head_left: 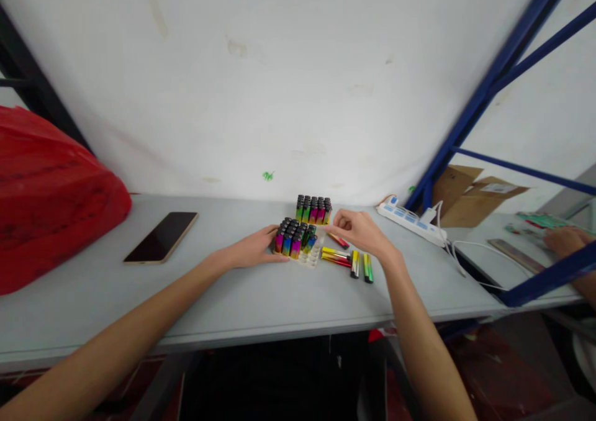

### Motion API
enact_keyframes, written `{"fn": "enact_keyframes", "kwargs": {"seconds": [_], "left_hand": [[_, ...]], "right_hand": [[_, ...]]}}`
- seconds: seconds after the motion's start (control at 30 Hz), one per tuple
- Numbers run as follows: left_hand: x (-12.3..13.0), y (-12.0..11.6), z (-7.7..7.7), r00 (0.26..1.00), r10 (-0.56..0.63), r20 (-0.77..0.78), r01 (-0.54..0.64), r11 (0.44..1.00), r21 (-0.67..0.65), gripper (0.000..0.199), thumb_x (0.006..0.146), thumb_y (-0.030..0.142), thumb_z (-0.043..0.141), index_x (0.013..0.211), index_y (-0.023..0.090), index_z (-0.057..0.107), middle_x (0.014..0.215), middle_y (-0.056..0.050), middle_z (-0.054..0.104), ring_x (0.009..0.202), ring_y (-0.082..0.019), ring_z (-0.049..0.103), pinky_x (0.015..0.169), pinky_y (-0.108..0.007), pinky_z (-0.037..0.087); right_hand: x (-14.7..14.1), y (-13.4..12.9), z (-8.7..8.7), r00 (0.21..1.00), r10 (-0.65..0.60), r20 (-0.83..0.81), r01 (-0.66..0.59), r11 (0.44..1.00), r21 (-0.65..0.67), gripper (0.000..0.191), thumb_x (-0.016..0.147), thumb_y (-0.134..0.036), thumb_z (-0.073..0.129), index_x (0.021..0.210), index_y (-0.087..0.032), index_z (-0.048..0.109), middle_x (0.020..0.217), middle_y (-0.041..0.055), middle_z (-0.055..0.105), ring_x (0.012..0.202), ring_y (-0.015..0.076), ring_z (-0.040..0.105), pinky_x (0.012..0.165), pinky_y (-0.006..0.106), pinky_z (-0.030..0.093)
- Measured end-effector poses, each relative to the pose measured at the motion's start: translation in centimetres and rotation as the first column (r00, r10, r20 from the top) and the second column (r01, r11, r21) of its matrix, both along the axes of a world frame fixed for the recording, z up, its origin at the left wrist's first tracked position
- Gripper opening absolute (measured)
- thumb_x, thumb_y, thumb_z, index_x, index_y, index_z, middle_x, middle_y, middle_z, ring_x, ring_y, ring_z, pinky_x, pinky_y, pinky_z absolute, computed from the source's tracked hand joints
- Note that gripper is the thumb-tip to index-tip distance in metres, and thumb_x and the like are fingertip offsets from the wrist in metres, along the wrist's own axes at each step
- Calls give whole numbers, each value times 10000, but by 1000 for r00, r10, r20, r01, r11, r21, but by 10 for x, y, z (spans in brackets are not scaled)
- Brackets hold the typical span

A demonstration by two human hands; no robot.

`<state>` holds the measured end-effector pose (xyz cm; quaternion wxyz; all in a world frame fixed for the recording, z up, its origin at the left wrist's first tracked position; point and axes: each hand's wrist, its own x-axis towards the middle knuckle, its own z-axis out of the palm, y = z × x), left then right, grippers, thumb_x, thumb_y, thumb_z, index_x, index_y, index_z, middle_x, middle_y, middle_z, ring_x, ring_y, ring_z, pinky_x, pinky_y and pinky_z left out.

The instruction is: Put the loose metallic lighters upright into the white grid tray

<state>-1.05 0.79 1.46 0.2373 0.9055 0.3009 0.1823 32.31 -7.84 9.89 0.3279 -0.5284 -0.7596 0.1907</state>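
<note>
Gripping a tray (309, 259) of lighters (290, 236) mid-frame, the left hand (254, 248) sits left. The right hand (361, 230) curls at its right, hold unclear.

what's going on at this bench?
A person's left hand grips the left side of a tray partly filled with upright lighters, with bare slots showing at its right. The right hand is at the tray's far right corner; whether it holds anything is unclear. More upright lighters stand in a block behind, and loose lighters lie on the table to the tray's right.
</note>
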Motion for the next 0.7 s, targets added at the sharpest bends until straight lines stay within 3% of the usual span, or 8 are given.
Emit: {"fn": "enact_keyframes", "kwargs": {"seconds": [0.07,0.13,0.27,0.37,0.43,0.53,0.7], "left_hand": [[1,0,0,1000,11,-16,-11,1000,-8,951,939,852,777,1625,209,631,1702,-177,613,1557,-442,601,1394,-523,405],[1,1,0,1000,9,-22,-9,1000,-7,959,939,871,762,1620,207,637,1705,-178,611,1559,-443,600,1397,-522,401],[-1,3,-2,1000,-3,3,3,1000,13,921,939,858,774,1594,219,662,1694,-168,629,1545,-442,611,1392,-543,412],[-2,4,-3,1000,0,15,0,1000,9,912,943,844,781,1603,228,656,1684,-162,643,1534,-432,622,1383,-541,426],[-3,4,-3,1000,-1,9,1,1000,1,912,939,845,784,1604,234,658,1689,-158,638,1538,-430,622,1380,-530,432],[-3,4,-2,1000,-7,6,7,1000,6,891,941,845,783,1592,247,671,1692,-149,635,1544,-427,618,1379,-517,433],[-3,4,-3,1000,-14,1,14,1000,20,863,964,821,778,1603,254,659,1691,-138,636,1536,-415,623,1384,-508,419]], "right_hand": [[23,-5,8,994,-79,77,82,996,-42,436,983,-635,821,859,-233,707,686,21,746,655,199,664,635,303,456],[45,-10,13,972,-150,183,183,967,-179,341,955,-529,882,952,-221,737,777,47,807,685,199,713,634,295,495],[73,-16,11,916,-213,339,364,795,-484,397,832,-400,1004,1006,-205,705,826,77,839,686,214,770,599,299,581],[78,-14,2,900,-236,367,423,679,-600,457,737,-326,1051,974,-199,681,807,77,835,739,230,805,621,310,645],[76,-9,-6,897,-245,367,434,641,-633,479,690,-294,1060,974,-193,688,780,72,829,751,236,816,623,308,659],[72,0,-15,884,-261,388,459,640,-615,481,666,-230,1035,1026,-183,718,794,78,836,745,245,819,600,300,650],[76,9,-17,832,-260,490,499,735,-458,269,783,-141,893,1036,-182,811,1065,134,869,885,270,839,695,324,651]]}}
